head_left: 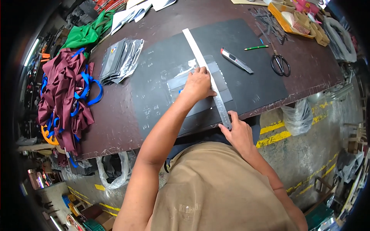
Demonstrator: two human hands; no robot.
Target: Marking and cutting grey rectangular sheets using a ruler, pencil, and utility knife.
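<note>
A long steel ruler point(204, 67) lies slanted across a black cutting mat point(250, 38) on the brown table. My left hand point(197, 84) presses flat on a clear plastic-wrapped grey sheet point(221, 82) beside the ruler's middle, fingers touching the ruler's edge. My right hand point(239, 133) pinches the ruler's near end at the table's front edge. Right of the ruler on the mat rest a utility knife point(236, 61) and a green pencil point(256, 47).
Black scissors point(280, 63) lie at the mat's right. A stack of bagged grey pieces point(121, 59) sits left of the mat. Maroon cloth with blue straps point(65, 92) and green cloth point(83, 34) pile at the left. A yellow tray point(287, 21) stands far right.
</note>
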